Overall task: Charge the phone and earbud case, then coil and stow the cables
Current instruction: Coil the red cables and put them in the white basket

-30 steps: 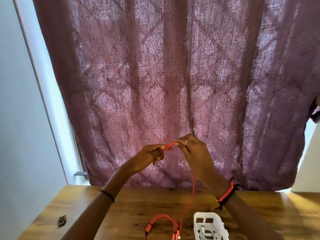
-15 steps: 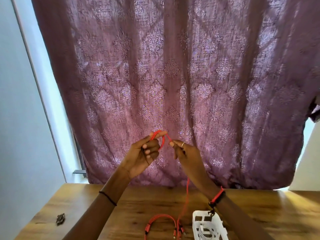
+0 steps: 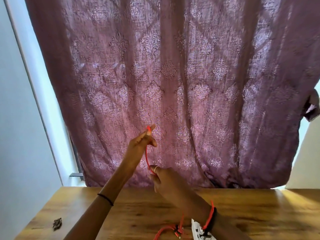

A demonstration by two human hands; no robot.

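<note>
- cable [image 3: 146, 153]: thin, red-orange, round in section; 1 taut run strung between both hands, above the table [image 3: 259, 213]
- rest of it drops past the right hand [image 3: 166, 181] to a loose loop with small plug ends on the tabletop, just beside a white slotted plastic basket [image 3: 196, 230]
- left hand [image 3: 140, 146]: raised, fingers straight, cable hooked over a blurred fingertip
- right hand: lower, thumb and ringed finger pinching the cable
- table: warm grained wood; behind it a mauve woven curtain [image 3: 190, 84], damask motifs
</note>
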